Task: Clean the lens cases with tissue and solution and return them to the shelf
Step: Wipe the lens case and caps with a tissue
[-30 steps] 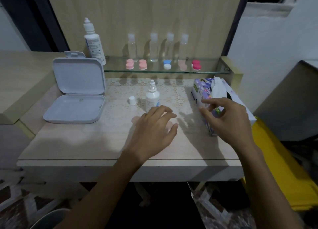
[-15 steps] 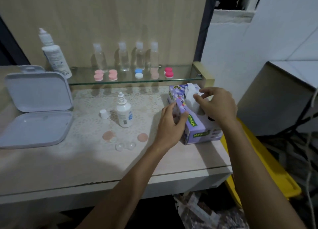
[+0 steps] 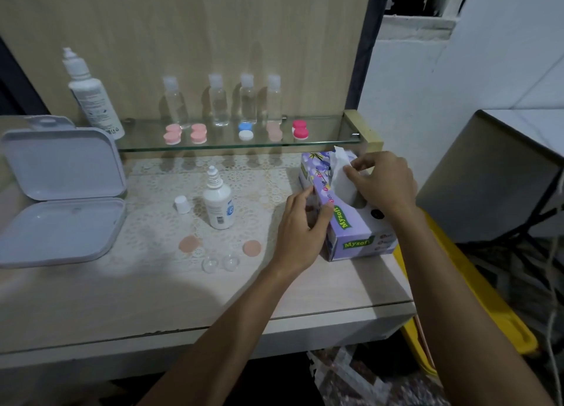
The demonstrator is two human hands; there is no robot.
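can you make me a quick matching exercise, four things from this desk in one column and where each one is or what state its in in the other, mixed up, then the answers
Things:
1. tissue
2. small solution bottle
3. blue and white lens case
4. grey hinged box

Places or states:
A. lying open at the left of the desk
B. on the glass shelf
C. pinched by the right hand, sticking up out of the tissue box
D. upright on the desk, its white cap off beside it

Pairs: 1-C, 2-D, 3-B, 4-A
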